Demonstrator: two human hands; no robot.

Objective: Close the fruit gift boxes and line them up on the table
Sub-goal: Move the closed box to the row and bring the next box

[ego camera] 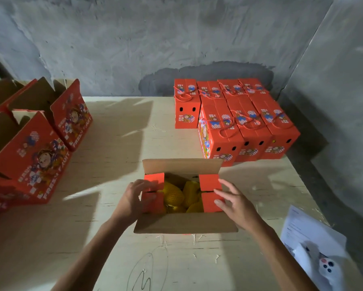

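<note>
Head view: open fruit box (184, 221) mid-bench (117, 148), side flaps pressed inward under left hand (132, 199) and right hand (237, 204), grips flat, fingers straight. Beyond it, closed boxes (237, 120) lined up; left of it, open boxes (33, 141) waiting.

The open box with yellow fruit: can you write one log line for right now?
step: folding side flaps | open box | left hand on left flaps | right hand on right flaps | closed boxes lined up behind
</note>
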